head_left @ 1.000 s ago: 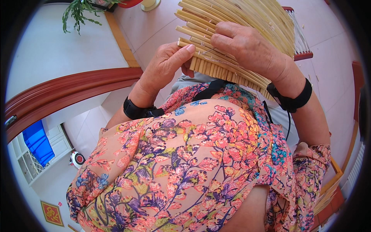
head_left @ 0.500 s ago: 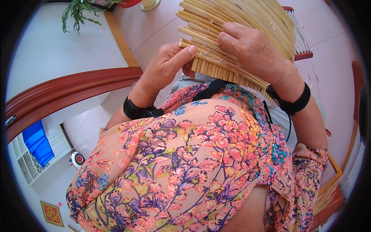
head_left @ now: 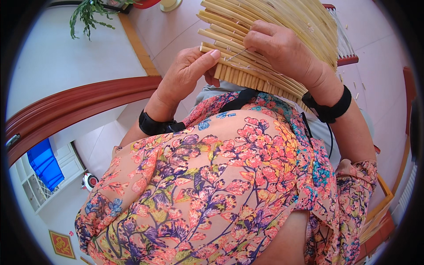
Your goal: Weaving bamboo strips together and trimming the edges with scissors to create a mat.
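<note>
A mat of pale yellow stalks (head_left: 269,66), sewn side by side with light thread, lies over my lap and fans out away from me. My left hand (head_left: 187,70) is closed on its left edge, thumb on top of a stalk end and fingers bent underneath. Above the stalks, my right hand (head_left: 280,51) pinches a thin needle (head_left: 237,54), whose other end points down-left to the stalks near my left thumb. Short cut stalk ends form a row along the near edge. The fingers under the mat are partly hidden.
A red-framed stool with pale cords (head_left: 346,53) stands beyond the mat at right. Bits of stalk (head_left: 355,88) lie on the tiled floor. A dark red wooden rail (head_left: 79,104) runs along the left, and a green plant (head_left: 88,17) hangs at upper left.
Both hands and the mat's near left corner have shifted slightly left. My right hand has drawn a little up and away from the stalks, and more of the needle shows.
</note>
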{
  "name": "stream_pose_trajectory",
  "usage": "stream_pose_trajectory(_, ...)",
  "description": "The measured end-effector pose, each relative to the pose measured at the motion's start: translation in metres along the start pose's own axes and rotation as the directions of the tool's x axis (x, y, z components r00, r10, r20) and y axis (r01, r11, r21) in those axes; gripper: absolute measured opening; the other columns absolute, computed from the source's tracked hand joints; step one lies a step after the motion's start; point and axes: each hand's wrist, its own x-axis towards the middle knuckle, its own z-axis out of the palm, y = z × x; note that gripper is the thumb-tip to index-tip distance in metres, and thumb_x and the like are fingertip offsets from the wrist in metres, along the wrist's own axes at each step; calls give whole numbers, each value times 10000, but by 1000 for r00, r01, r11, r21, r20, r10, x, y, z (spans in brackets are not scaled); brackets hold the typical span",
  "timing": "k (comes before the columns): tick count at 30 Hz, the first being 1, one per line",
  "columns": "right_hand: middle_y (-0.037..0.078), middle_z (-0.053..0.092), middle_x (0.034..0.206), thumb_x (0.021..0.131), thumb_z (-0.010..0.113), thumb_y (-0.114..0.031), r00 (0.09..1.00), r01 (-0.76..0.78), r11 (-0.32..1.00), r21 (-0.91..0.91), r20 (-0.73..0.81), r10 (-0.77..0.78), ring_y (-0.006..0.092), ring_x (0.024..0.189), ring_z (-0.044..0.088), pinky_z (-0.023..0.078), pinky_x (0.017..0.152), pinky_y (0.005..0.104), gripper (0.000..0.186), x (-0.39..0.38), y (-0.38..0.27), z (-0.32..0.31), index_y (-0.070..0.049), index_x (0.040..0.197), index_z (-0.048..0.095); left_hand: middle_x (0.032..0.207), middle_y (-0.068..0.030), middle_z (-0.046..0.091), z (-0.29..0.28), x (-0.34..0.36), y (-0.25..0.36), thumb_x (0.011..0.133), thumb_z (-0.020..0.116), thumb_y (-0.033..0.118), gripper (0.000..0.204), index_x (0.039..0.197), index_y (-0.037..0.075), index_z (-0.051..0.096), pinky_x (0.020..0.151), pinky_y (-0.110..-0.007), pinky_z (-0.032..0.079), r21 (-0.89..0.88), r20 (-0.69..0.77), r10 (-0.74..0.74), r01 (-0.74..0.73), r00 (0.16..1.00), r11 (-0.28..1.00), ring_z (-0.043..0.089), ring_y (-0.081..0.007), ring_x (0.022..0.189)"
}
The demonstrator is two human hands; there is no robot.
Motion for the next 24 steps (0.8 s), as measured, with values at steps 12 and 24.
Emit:
stream_pose_trajectory(12, 124, 487, 783, 754, 502, -68, 998, 38, 999, -4, 44, -38, 307, 749, 553, 454, 627, 358, 77, 8, -1, 1, -40, 812, 460, 678, -74, 608, 0, -2, -1, 905, 464, 274, 361, 823, -49, 602, 518, -212, 463, 10, 36, 16, -16, 999, 1000, 573, -113, 548)
stream_pose_trajectory(24, 122, 493, 784, 754, 506, -86, 995, 98, 995, -11, 17, -98, 298, 751, 559, 461, 635, 351, 85, 7, 2, 4, -44, 820, 472, 638, -57, 589, 0, -1, -6, 906, 463, 278, 354, 803, -33, 596, 513, -212, 458, 32, 38, 25, -26, 999, 999, 563, -105, 543)
